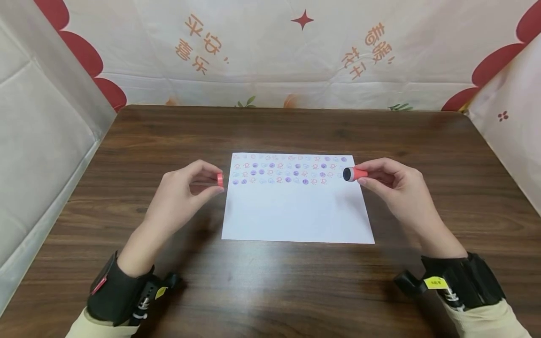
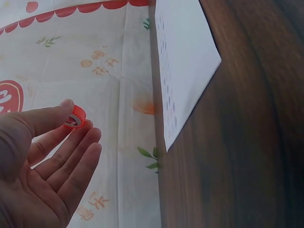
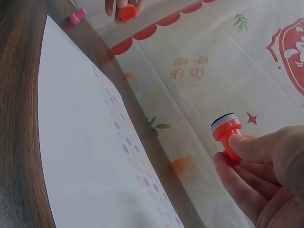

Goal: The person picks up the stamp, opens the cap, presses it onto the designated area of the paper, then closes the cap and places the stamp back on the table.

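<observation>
On the left, the left hand (image 1: 186,188) is pinching a little red cap (image 1: 220,180), thumb and fingers nearly together on it, just beside the white paper (image 1: 291,211). In the middle, the paper is lying flat on the brown table (image 1: 270,286), and rows of little red, blue and purple prints (image 1: 288,180) are filling its top part. On the right, the right hand (image 1: 395,185) is pinching a red stamp (image 1: 358,174) by its handle, thumb and fingers close around it, and holding it near the paper's right edge, its dark end (image 1: 347,174) pointing left
</observation>
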A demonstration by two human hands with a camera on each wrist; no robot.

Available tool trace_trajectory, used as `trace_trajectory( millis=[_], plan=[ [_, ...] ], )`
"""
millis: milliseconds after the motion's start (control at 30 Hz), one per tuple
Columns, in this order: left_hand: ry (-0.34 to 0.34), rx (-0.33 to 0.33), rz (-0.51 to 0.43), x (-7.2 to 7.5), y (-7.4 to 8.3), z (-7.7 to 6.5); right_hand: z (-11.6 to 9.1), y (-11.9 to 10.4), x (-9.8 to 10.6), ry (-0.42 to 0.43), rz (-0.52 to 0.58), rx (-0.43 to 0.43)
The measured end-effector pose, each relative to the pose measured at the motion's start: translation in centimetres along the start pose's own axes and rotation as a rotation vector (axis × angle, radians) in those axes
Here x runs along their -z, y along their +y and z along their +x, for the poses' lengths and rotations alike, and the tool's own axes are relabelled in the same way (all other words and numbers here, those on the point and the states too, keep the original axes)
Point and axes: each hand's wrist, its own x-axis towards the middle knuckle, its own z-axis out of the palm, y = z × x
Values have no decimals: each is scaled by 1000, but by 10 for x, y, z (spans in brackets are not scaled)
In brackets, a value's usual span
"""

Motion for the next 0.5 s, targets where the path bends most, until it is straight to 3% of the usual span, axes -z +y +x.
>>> trace_trajectory(
  millis=[367, 500],
  plan=[
    [26, 28, 28, 7, -10, -6, 9, 9, 3, 16, -49, 17],
    [29, 30, 33, 8, -12, -7, 14, 10, 4, 14, -114, 36]
  ],
)
